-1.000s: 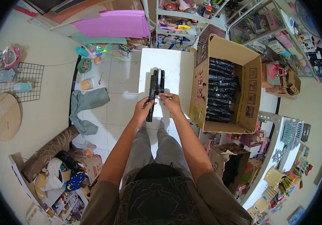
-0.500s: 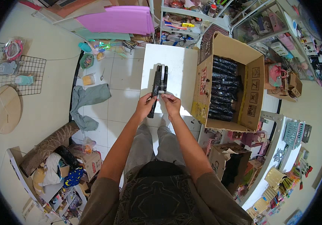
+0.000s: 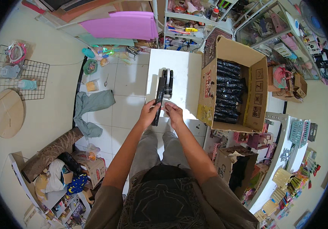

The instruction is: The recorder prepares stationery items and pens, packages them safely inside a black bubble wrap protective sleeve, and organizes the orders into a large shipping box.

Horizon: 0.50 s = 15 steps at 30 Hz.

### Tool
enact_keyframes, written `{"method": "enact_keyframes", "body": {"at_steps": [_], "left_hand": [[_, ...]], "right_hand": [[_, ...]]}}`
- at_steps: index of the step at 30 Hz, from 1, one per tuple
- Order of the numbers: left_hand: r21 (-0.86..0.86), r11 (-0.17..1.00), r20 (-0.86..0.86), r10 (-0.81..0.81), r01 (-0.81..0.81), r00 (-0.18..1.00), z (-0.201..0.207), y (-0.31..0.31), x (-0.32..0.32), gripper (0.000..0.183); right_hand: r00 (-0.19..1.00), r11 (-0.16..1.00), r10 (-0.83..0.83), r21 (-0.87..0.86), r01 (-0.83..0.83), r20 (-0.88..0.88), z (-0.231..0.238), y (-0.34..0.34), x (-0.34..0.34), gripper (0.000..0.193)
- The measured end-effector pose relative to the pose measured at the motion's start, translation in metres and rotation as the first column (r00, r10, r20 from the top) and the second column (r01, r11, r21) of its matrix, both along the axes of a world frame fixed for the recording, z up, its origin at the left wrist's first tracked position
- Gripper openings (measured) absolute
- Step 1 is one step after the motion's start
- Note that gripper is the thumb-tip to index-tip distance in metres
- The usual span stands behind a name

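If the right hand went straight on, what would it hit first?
Probably the near end of the black tape dispenser; the black-wrapped stick lies close left of that line, and depth is unclear.

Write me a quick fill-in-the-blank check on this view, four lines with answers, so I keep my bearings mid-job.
1. The left hand holds a long, slim bundle wrapped in plastic coloured ____.
2. In the view, the black tape dispenser on the rectangular white table stands to the ____ of that bundle (left or right).
3. Similar bundles lie ____ the open brown cardboard box (inside or under).
4. A crumpled grey-green cloth lies on the white tiled ____.

Missing words: black; right; inside; floor.
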<state>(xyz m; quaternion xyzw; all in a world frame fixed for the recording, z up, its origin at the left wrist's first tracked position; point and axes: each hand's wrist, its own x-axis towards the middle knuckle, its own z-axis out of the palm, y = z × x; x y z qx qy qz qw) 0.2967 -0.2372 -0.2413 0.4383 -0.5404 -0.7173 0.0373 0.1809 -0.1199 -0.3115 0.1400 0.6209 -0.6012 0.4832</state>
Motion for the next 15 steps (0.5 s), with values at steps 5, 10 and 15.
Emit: {"method": "enact_keyframes", "body": {"at_steps": [5, 10, 15], "left_hand": [[-0.094, 0.992, -0.105, -0.094, 0.084, 0.99, 0.028, 0.0, 0.01, 0.034], [-0.149, 0.977, -0.225, -0.183, 0.152, 0.957, 0.069, 0.004, 0.002, 0.04], [-0.157, 0.936, -0.342, -0.35, 0.314, 0.872, 0.099, 0.007, -0.024, 0.039]], "right_hand": [[0.995, 0.989, 0.047, -0.138, -0.06, -0.09, 0.082, 0.022, 0.001, 0.018], [0.936, 0.951, 0.06, -0.265, -0.159, -0.347, 0.154, 0.056, -0.003, 0.017], [0.793, 0.966, 0.085, -0.144, -0.213, -0.603, 0.211, 0.082, -0.016, 0.021]]}}
